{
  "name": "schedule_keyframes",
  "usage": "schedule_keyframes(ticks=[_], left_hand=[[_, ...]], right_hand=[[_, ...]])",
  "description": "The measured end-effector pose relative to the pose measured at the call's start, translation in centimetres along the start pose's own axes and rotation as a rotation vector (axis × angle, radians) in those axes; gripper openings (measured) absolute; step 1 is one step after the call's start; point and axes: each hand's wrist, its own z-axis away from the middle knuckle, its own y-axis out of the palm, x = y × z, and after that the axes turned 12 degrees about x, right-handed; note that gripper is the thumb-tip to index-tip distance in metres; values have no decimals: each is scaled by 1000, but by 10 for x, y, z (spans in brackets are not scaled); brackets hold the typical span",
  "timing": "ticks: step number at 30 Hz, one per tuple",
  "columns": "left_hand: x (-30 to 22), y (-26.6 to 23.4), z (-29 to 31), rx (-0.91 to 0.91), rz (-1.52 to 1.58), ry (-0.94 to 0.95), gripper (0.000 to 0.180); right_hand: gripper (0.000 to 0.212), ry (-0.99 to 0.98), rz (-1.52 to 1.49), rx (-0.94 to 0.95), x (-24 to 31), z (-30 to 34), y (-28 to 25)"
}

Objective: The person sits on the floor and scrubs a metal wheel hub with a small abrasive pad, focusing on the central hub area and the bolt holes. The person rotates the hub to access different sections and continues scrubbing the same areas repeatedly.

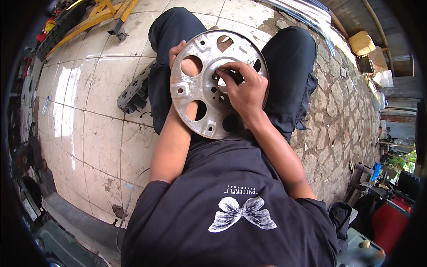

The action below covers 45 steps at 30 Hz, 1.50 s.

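A round silver-grey metal flexplate [205, 84] with large round holes and smaller bolt holes stands tilted over my lap, between my knees. Behind it reaches my left hand [176, 53], its fingers wrapped at the far left edge; much of this hand is hidden, though skin shows through the large holes. Across the front lies my right hand [247, 86], thumb and forefinger pinched together at the hub beside the small bolt holes. Whatever sits between those fingertips is too small or covered to make out.
On the tiled floor [89, 95] to my left rests a dark metal engine part [135, 91]. A yellow steel frame [95, 18] stands at the far left. Rough stone paving [331, 115] spreads to the right, with a yellow jerrycan [361, 43] and a red machine [392, 224] along that side.
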Motion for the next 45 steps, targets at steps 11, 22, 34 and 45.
schedule_keyframes(ticks=[11, 22, 34, 45], left_hand=[[7, 17, -2, -133, -191, 42, 73], [2, 1, -1, 100, 9, 23, 73], [8, -19, -7, -192, -243, 121, 63], [-1, -22, -9, -108, -154, 58, 77]], right_hand=[[17, -38, 25, -59, -5, -10, 2], [20, -103, 141, -41, 3, -13, -1], [21, -97, 173, 13, 5, 0, -8], [25, -147, 129, 39, 1, 10, -9]])
